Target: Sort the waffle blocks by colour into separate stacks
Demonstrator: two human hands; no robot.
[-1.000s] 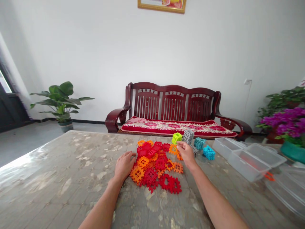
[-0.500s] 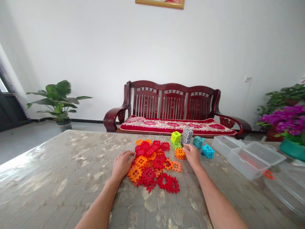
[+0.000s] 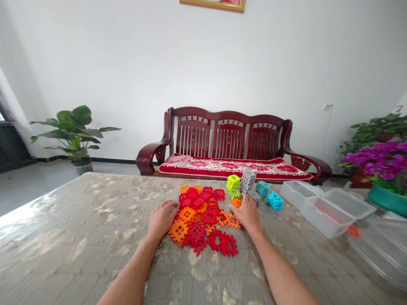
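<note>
Flat interlocking plastic tiles in red and orange lie in a loose pile [image 3: 197, 231] on the table. At the pile's left edge rests my left hand [image 3: 162, 217], palm down, fingers loosely stretched against the tiles. My right hand [image 3: 249, 214] is on the right side, thumb and fingers apart, over an orange block [image 3: 235, 202] that it partly covers. An orange tile [image 3: 234, 221] lies just below its thumb. Right behind the fingers stands a grey stack of tiles [image 3: 248, 180], with a yellow-green stack [image 3: 233, 183] to its left.
Teal [image 3: 263, 188] and blue [image 3: 275, 201] stacks stand right of the grey one. Farther right are a clear plastic box [image 3: 327, 220] with reddish contents and a clear lid [image 3: 378, 254]. Behind the table is a wooden bench [image 3: 229, 135]; a purple-flowered plant [image 3: 381, 159] stands right.
My right hand has shifted left and slightly nearer, from beside the orange block to over it, and its fingers have spread. The left hand stays at the pile.
</note>
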